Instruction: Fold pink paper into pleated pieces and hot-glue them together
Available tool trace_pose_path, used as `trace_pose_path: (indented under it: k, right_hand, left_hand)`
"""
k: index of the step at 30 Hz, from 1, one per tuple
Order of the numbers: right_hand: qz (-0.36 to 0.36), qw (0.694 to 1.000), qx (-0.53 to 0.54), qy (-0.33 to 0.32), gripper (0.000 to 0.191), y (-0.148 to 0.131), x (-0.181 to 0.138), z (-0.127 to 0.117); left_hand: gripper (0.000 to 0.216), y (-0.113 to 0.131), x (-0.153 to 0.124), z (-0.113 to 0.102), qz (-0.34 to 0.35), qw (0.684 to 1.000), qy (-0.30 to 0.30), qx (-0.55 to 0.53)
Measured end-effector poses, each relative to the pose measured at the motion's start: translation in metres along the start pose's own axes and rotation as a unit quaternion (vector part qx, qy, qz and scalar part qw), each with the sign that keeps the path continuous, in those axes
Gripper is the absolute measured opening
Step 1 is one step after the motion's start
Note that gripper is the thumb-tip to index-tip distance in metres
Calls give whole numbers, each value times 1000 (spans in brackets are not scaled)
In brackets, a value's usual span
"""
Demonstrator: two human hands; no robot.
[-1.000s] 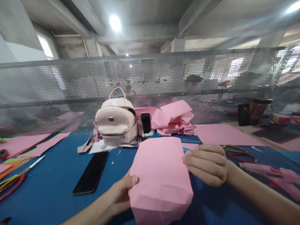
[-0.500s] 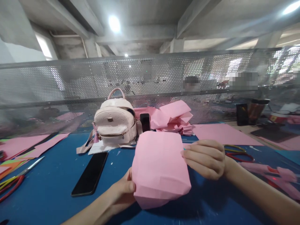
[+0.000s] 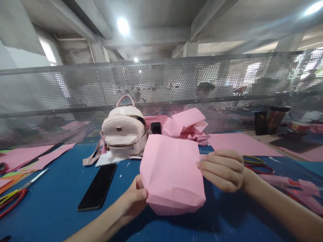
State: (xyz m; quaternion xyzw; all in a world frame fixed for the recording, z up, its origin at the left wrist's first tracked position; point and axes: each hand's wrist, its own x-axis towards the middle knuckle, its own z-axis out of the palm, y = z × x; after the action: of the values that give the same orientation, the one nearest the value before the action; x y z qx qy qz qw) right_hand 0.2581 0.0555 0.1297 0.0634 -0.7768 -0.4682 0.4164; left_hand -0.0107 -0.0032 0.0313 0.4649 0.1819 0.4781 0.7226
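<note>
A folded pink paper shape, boxy and pouch-like with creased lower edges, is held up above the blue table. My left hand grips its left edge, the thumb in front and the other fingers mostly hidden behind the paper. At its right edge my right hand is closed, fingertips pinching a small pink strip or flap that sticks out there. Whether that strip belongs to the pouch I cannot tell. Right of my right hand lie scissors with red and yellow handles and a pink glue gun with a red light.
A black phone lies on the blue table. Behind stand a pale pink backpack, a small dark device and crumpled pink paper. More scissors and coloured sheets are at left. A perforated metal screen closes the back.
The pink paper shape has tilted and risen slightly, its lower edge now higher and its top covering more of the dark device. Both hands keep their hold, the left shifting a little up.
</note>
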Motion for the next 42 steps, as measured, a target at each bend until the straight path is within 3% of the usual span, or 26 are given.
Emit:
trace_pose_path:
  k: [2,6,11,19,24,32,38,42]
  right_hand:
    - [-1,1000,-3,-4,34,1,-3,0]
    - [-2,1000,-6,-20,31,2,-6,0]
    - [-6,999,-18,-28,30,5,-8,-2]
    - [-16,999,-8,-35,30,-3,8,-14]
    - [-27,998,24,-59,30,-21,22,-12]
    - [-39,987,124,-91,22,-47,30,2]
    - [-76,983,149,-79,16,-62,30,11]
    - [-75,977,182,-76,15,-68,23,10]
  left_hand:
    - [55,-1,3,-2,16,1000,11,15]
    - [101,-7,11,-4,66,994,34,77]
    - [121,-10,17,-1,82,995,6,54]
    - [101,5,12,5,129,976,7,173]
    - [120,-13,14,-12,120,964,57,231]
    - [111,-18,11,-26,98,926,86,354]
    - [104,-8,14,-44,59,935,26,348]
    - [86,2,12,-55,7,937,-5,350]
